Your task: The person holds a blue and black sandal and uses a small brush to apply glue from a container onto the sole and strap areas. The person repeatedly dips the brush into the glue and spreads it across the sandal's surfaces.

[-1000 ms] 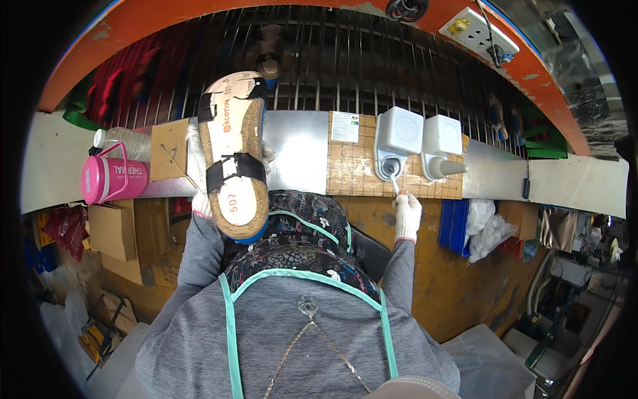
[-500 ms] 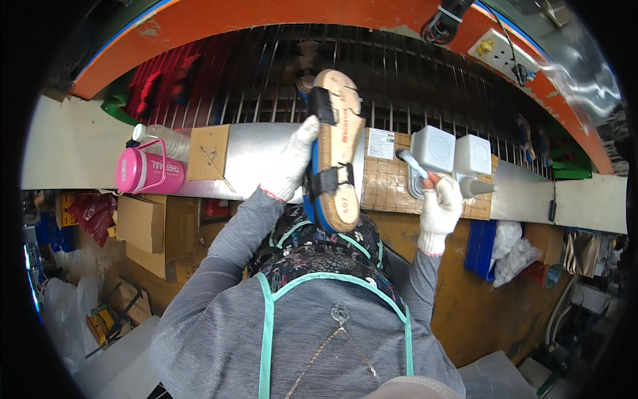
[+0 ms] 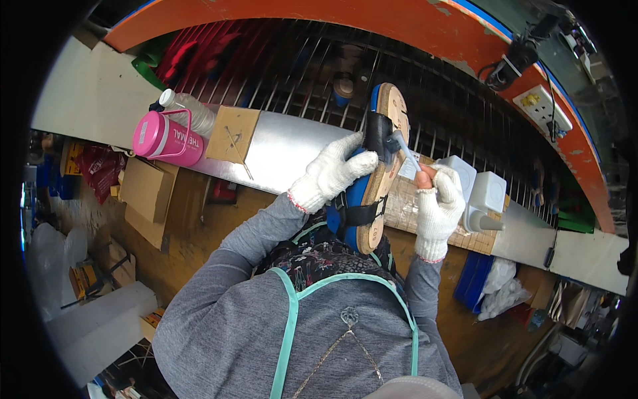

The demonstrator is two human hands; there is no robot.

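My left hand (image 3: 337,174), in a white knitted glove, grips a sandal (image 3: 376,199) by its left side. The sandal is held tilted above my lap, its pale printed face toward me, with black straps, a cork-brown edge and a blue part beneath. My right hand (image 3: 441,207), gloved with bare fingertips showing, pinches a small brush (image 3: 408,153) by its pale handle. The brush's dark head is at the sandal's upper strap, on its right edge; whether the bristles touch is hard to tell.
Beyond the metal ledge (image 3: 286,149) runs a rack of metal bars (image 3: 312,80) under an orange beam (image 3: 319,10). White containers (image 3: 487,193) stand on a brown patterned sheet (image 3: 405,203) at right. A pink jug (image 3: 169,139), clear bottle (image 3: 193,110) and cardboard piece (image 3: 232,133) sit left.
The brush has moved from beside the white containers up and left to the sandal. The sandal has shifted right and tilted, and my left hand's grip is lower along it. The view has turned.
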